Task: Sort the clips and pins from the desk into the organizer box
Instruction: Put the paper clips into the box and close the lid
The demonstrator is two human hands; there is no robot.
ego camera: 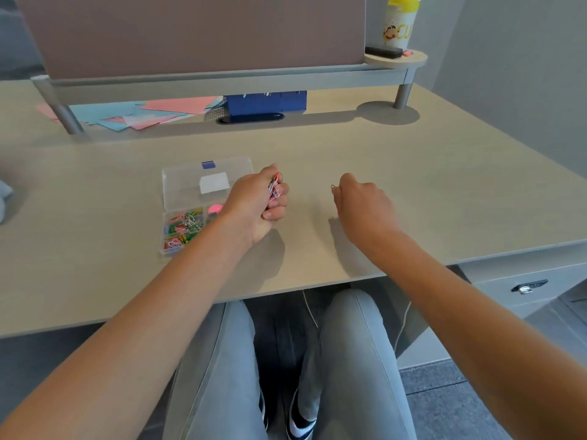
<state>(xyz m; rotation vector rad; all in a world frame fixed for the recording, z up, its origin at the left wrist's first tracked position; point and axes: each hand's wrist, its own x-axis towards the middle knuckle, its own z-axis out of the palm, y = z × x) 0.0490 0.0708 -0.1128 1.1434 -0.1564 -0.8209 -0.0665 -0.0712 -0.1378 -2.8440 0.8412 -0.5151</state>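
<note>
A clear plastic organizer box (pixel 178 188) lies open on the desk, its lid flat behind it. Its front left compartment holds several coloured paper clips (pixel 182 225); a pink thing (pixel 216 208) shows in the compartment beside it. My left hand (pixel 257 206) hovers at the box's right side and grips a bunch of coloured clips (pixel 275 185). To the right, over bare desk, my right hand (pixel 362 204) pinches a single thin clip (pixel 333 186) at its fingertips.
Pink and blue paper sheets (pixel 139 114) and a blue box (pixel 265 101) lie under a raised shelf at the back. A yellow-lidded canister (pixel 398 22) stands on the shelf's right end. The desk's front edge (pixel 286 289) is above my knees.
</note>
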